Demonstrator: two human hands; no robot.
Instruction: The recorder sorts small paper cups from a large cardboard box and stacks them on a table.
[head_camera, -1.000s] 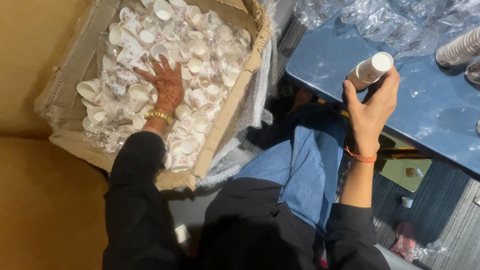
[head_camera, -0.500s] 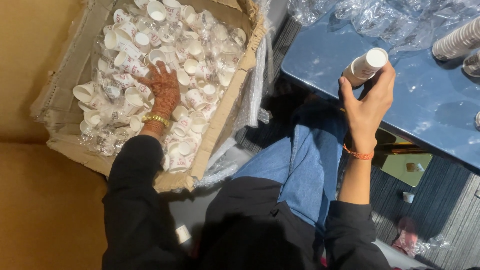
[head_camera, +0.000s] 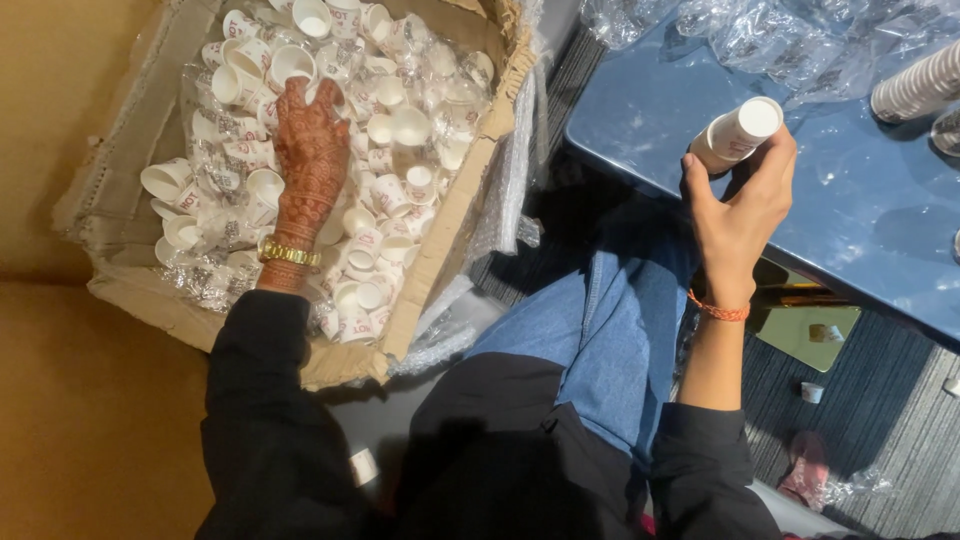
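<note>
Many loose paper cups fill the cardboard box under the open left hand, while the right hand grips a short cup stack (over the blue worktop).

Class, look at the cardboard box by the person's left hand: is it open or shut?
Open. The cardboard box has its flaps spread outward, and loose white paper cups show inside, with the left hand resting flat on them.

A blue desk stands at the right over grey ribbed carpet. Tan flooring fills the left side under dim, warm light.
</note>
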